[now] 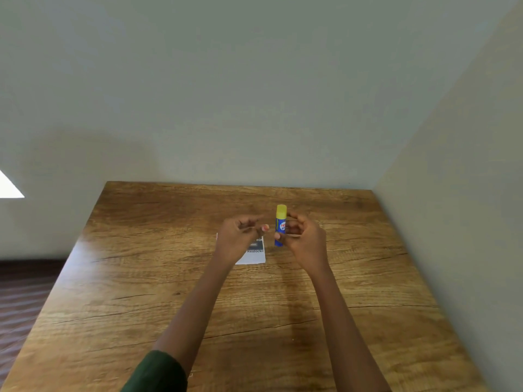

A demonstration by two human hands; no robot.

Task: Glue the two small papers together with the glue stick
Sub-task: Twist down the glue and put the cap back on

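Note:
A blue glue stick (280, 226) with a yellow cap stands upright above the wooden table (169, 278), and my right hand (304, 239) grips its blue body with thumb and fingers. My left hand (240, 236) hovers just left of the stick with its fingers loosely curled, holding nothing. Under my left hand lies a small white printed paper (254, 254) flat on the table, partly hidden by the hand. I cannot make out a second paper.
The table sits in a corner, with a wall along its far edge and another wall (467, 193) along its right side. Its left edge drops off to a dark floor (22, 292).

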